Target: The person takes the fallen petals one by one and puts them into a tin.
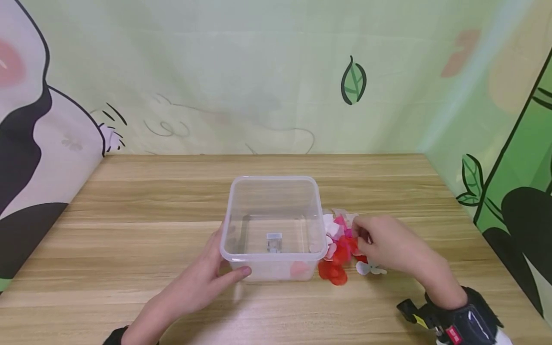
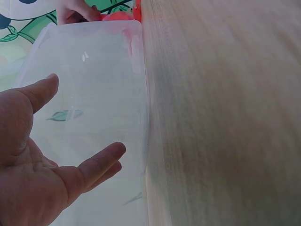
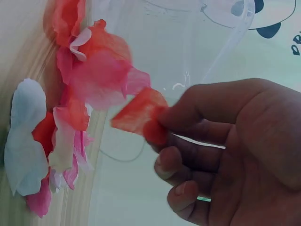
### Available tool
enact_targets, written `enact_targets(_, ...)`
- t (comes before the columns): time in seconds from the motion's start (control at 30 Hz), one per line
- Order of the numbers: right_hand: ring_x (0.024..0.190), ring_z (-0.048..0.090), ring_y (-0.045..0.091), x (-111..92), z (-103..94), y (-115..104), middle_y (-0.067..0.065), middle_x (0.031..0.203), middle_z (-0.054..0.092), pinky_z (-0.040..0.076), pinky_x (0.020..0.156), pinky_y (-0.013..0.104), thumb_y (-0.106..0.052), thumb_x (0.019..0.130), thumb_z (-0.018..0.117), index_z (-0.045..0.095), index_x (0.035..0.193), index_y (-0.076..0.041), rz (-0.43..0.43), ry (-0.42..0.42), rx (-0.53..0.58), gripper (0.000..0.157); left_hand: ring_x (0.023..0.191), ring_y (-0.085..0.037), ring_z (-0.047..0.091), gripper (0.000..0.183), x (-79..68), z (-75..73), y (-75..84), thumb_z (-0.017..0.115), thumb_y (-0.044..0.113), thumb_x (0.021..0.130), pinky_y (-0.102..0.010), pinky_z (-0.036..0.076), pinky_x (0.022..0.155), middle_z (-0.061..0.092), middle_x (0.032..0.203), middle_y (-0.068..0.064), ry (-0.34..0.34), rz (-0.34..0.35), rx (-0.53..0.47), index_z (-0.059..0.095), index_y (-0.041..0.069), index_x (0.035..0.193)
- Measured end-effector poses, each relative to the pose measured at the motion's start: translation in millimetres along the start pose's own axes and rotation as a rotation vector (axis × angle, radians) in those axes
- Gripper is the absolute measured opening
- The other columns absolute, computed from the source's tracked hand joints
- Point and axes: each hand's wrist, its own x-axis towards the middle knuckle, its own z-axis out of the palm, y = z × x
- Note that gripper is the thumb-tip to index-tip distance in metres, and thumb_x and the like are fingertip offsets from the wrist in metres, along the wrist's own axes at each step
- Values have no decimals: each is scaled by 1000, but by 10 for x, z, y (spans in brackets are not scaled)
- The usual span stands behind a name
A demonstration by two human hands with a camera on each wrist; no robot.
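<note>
A clear plastic box (image 1: 273, 257) with no lid on stands on the wooden table. My left hand (image 1: 202, 278) rests against its left side, thumb along the front wall; in the left wrist view the hand's (image 2: 42, 165) fingers are spread and fairly straight. Beside the box on the right lies a pile of red, pink and white petals (image 1: 340, 249). Over the pile's right edge is my right hand (image 1: 390, 242). In the right wrist view its thumb and forefinger pinch an orange-red petal (image 3: 141, 113). A pinkish patch shows through the box's front wall.
A small silvery-blue rectangle (image 1: 274, 242) shows at the bottom of the box. White petals (image 1: 370, 268) lie at the pile's near right edge. A printed cloth backdrop (image 1: 258, 86) rises behind the table (image 1: 142, 191) and along its sides.
</note>
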Motion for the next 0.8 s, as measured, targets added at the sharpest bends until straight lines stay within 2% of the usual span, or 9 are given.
enact_targets(0.2, 59, 47, 10, 18, -18, -36, -6, 71, 55, 42, 51, 26, 0, 86, 67, 74, 91, -11, 8, 54, 12, 14, 123, -32, 57, 105, -2, 1, -10, 74, 16, 97, -43, 54, 99, 32, 152, -10, 4, -6, 8, -4, 34, 166)
enact_targets(0.43, 59, 48, 10, 30, 0, -44, -6, 73, 59, 43, 51, 27, 0, 87, 67, 77, 93, -8, 2, 149, 7, 15, 124, -32, 56, 105, -3, 3, -17, 74, 18, 96, -45, 52, 100, 34, 151, -10, 13, -4, 42, -3, 34, 166)
enact_targets(0.6, 66, 52, 14, 30, 5, -70, -3, 78, 62, 50, 56, 28, -1, 87, 70, 76, 92, -8, 9, 245, 12, 11, 125, -31, 55, 104, -9, 1, -14, 74, 21, 97, -46, 51, 102, 33, 152, -9, 12, -9, 45, -3, 34, 166)
enact_targets(0.8, 74, 56, 17, 32, 7, -94, 0, 86, 67, 52, 61, 31, 1, 88, 73, 77, 97, -7, -53, 380, 9, 13, 124, -31, 55, 104, -5, 0, -13, 74, 20, 97, -46, 52, 101, 32, 152, -8, 9, -10, 38, -2, 34, 166)
